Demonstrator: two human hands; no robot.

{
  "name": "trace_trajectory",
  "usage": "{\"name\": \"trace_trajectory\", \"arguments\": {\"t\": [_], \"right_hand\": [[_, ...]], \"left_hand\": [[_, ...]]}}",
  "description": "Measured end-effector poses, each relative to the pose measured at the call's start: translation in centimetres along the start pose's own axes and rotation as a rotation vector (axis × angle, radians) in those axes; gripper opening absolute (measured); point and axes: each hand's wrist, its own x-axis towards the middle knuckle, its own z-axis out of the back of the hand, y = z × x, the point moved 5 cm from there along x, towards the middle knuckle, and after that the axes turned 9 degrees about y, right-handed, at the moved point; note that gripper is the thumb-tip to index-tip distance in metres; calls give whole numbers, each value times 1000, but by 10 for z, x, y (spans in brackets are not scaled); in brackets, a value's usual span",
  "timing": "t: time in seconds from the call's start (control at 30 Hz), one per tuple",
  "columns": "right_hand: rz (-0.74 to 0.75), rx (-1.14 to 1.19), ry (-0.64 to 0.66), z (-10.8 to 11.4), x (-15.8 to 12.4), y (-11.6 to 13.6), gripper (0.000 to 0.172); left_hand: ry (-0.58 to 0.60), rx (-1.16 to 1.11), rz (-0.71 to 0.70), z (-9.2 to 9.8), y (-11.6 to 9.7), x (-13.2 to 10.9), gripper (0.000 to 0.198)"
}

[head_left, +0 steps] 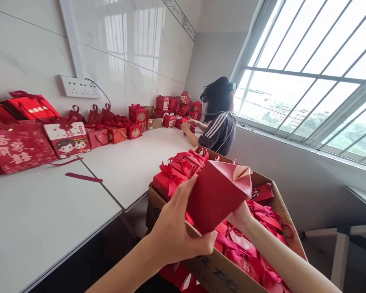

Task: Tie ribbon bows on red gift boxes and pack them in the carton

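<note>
1. Far L: big red bag (21, 148) w/ white characters, on white table (36, 211) by tiled wall (110, 49); another red bag (33, 106) behind it.
2. Next: cartoon box (67, 140), two figures on the front. Two dark red strips (83, 177) lie flat nr it, one across the table seam.
3. Socket (81, 86) on wall above, dark cable (101, 87) plugged in.
4. Row of small red boxes (118, 132) runs along the wall, then a small carton (155, 123) & a stack (167, 112) of red boxes in the far corner.
5. My L hand (175, 228): spread wide, holding red box (218, 195), fingers up its L side, thumb along the bottom.
6. Red box: tilted, btwn my hands, above open carton (207, 268); creased folds at its top R corner.
7. Co-worker (221, 130) in dark striped top, beyond carton at table's far end, hands at a red box there.
8. My R hand (242, 215): against box's lower R; fingers hidden, can't tell how closed.
9. Carton: full of red gift boxes (183, 167) w/ ribbon bows, handwriting on the near side.
10. Far R: barred window (293, 101), bldgs & greenery outside.
</note>
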Motion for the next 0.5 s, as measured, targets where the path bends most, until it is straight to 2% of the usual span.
{"name": "trace_trajectory", "arguments": {"t": [0.1, 0.17, 0.23, 0.3, 0.37, 0.4, 0.5], "right_hand": [[-94, 93, -221, 50, -18, 18, 33], [-29, -47, -494, 99, -31, 44, 30], [25, -360, -761, 145, -43, 71, 22], [-120, -829, -903, 180, -43, 84, 15], [-381, -1198, -911, 205, -33, 75, 13], [-486, -1288, -891, 215, -25, 64, 17], [-619, -1285, -815, 228, 0, 17, 29]], "left_hand": [[195, 28, 62, -26, 17, -4, 66], [288, 115, 0, -49, 26, -12, 47], [316, 175, -72, -75, 34, -22, 34], [273, 190, -124, -94, 40, -34, 24], [198, 183, -149, -105, 45, -43, 19], [169, 178, -151, -108, 46, -46, 19], [153, 169, -130, -109, 48, -49, 20]]}}
